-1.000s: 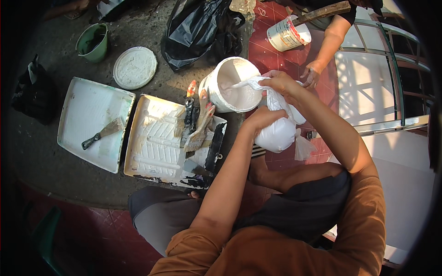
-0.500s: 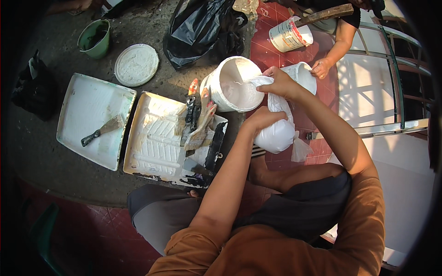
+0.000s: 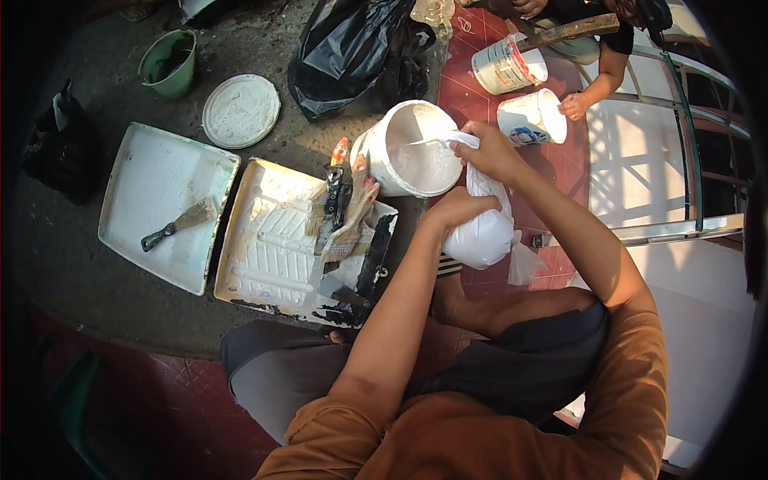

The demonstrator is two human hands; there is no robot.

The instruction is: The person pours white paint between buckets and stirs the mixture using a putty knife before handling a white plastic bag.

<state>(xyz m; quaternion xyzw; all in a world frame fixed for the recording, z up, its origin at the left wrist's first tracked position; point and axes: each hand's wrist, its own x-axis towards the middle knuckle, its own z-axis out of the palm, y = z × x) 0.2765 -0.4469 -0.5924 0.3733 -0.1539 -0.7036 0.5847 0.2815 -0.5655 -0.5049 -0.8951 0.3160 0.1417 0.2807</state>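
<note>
Taking the bucket (image 3: pixel 416 152) as the landmark, the largest thing, a black sack (image 3: pixel 352 48), lies crumpled just beyond its far left side. Two white trays sit to the bucket's left on the grey floor (image 3: pixel 72 272): the near tray (image 3: pixel 276 240) touches its base and carries brushes (image 3: pixel 342 200) and a dark roller (image 3: pixel 374 258), while the far tray (image 3: pixel 160 200), further left, holds a scraper (image 3: pixel 178 224). The bucket itself is white, tipped on its side, mouth toward the person, with white paint inside. A bulging white bag (image 3: pixel 480 232) hangs just right of and below the bucket's rim, its twisted neck reaching up to the rim. The right hand (image 3: pixel 490 152) has its grip closed around that neck at the rim; the left hand (image 3: pixel 454 210) is clamped over the bag's swollen upper body, fingers wrapped round it. A round white lid (image 3: pixel 240 110) lies to the bucket's far left, with a green pot (image 3: pixel 170 64) beyond it. Right of the bucket, a small tub (image 3: pixel 532 118) lies on red tile, another person's hand (image 3: pixel 574 106) touching it, and a tin (image 3: pixel 504 68) stands just beyond.
</note>
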